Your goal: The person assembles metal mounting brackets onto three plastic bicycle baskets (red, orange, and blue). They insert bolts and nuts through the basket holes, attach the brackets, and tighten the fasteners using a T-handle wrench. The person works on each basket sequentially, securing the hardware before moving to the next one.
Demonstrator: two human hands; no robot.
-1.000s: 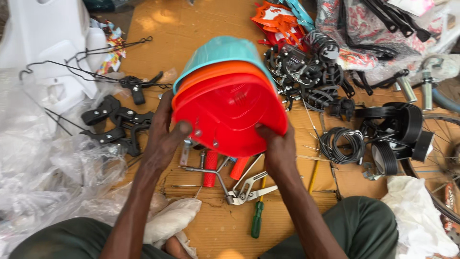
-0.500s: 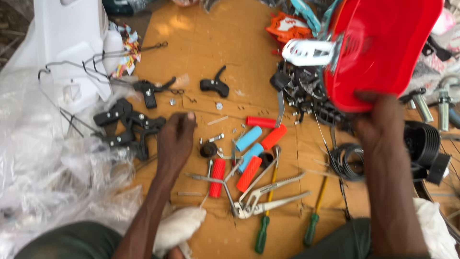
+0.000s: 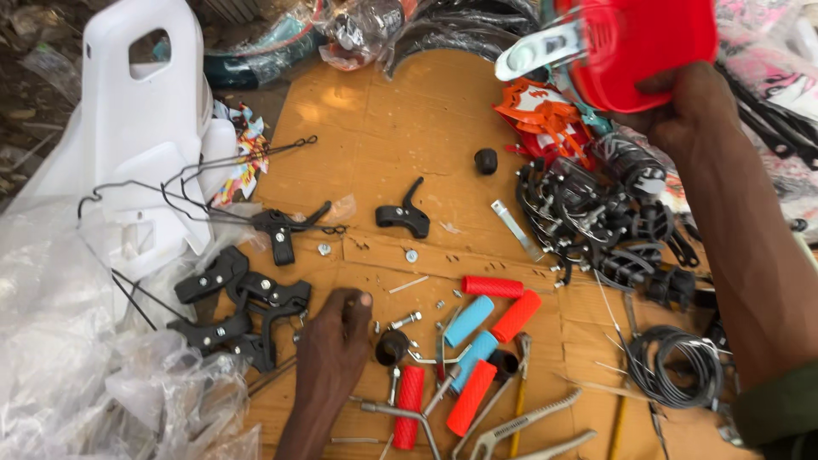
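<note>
Head view: the right hand [image 3: 682, 106], at about one o'clock, has its fingers wrapped around the rim of a glossy red plastic bucket-shaped shell [image 3: 639, 47], held up above the cluttered brown cardboard sheet [image 3: 400, 128] that covers the floor. A white and grey plastic clip piece [image 3: 541, 51] shows against the shell's left side. Below the shell, at two o'clock, lies an orange plastic part [image 3: 541, 115] and a heap of black brake parts [image 3: 596, 221].

The left hand [image 3: 332, 349], at seven o'clock, lies palm down on the cardboard, fingers loosely curled and holding nothing; its fingertips are just beside a small bolt [image 3: 405, 320] and a black round cap [image 3: 392, 345]. To its left, at nine o'clock, sit black plastic brake levers [image 3: 243, 307]. To its right, near five o'clock, lie red ribbed rubber handlebar grips [image 3: 492, 287] and light blue rubber grips [image 3: 469, 320]. A white moulded plastic seat [image 3: 141, 128] stands at ten o'clock, and a coil of black cable [image 3: 677, 366] lies at four o'clock.
</note>
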